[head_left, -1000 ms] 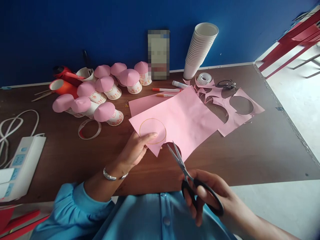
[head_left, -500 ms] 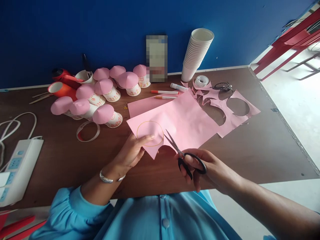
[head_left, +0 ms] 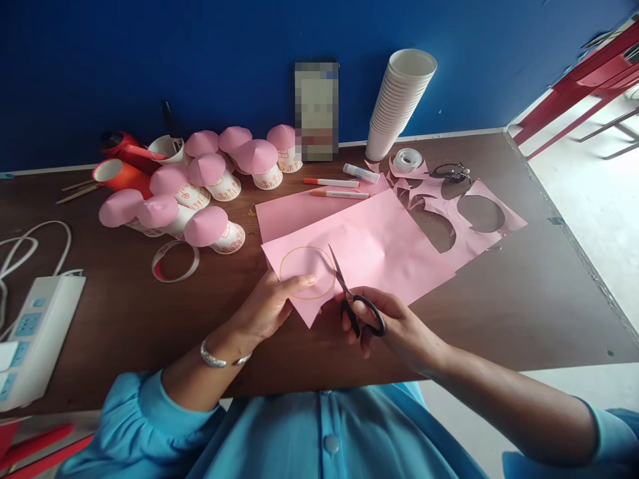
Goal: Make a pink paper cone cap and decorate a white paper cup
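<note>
My left hand (head_left: 272, 296) pinches a sheet of pink paper (head_left: 399, 246) by its near left corner, thumb on top and fingers underneath. A circle outline (head_left: 281, 266) in a yellowish line is drawn on that corner, partly under my thumb. My right hand (head_left: 389, 316) is closed round the black handles of a pair of scissors (head_left: 344, 279). Their blades reach over the paper at the right side of the drawn circle. Whether the lower blade lies beneath the paper is hard to make out.
Several paper cups with pink cone tops (head_left: 206, 226) stand at the left. A stack of white cups (head_left: 399, 100) and a phone (head_left: 316, 110) lean on the wall. Cut pink scraps (head_left: 469, 233), markers (head_left: 332, 182), tape (head_left: 407, 159) and a power strip (head_left: 42, 339) lie around.
My right hand has brought the scissors left and slightly up, and the blades now overlap the circle's right edge. The sheet and my left hand have shifted a little right and nearer.
</note>
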### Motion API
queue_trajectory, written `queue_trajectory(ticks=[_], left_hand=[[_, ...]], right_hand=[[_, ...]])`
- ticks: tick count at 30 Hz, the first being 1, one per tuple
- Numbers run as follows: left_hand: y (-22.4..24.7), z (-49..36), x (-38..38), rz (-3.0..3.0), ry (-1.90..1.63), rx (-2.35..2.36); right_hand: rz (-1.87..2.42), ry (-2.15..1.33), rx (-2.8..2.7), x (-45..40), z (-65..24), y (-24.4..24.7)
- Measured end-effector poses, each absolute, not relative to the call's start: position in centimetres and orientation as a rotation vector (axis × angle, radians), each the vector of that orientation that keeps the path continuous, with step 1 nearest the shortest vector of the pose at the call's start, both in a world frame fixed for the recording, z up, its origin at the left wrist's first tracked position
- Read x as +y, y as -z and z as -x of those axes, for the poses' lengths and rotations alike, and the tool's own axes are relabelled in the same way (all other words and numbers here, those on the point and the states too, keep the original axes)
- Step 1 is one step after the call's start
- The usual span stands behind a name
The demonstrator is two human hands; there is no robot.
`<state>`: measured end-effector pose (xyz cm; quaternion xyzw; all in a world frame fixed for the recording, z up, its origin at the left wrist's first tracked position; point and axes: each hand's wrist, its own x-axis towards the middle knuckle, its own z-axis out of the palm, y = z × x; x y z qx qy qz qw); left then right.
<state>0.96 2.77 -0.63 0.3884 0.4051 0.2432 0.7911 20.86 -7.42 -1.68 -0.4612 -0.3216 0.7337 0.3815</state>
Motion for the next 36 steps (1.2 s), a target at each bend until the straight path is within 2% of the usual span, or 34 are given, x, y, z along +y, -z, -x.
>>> queue_trajectory(ticks=[36], left_hand=[[0.93, -0.68, 2.30, -0.962, -0.534, 0.844]], right_hand=[[1.217, -1.789, -0.792, -7.32, -20.15, 1.84]])
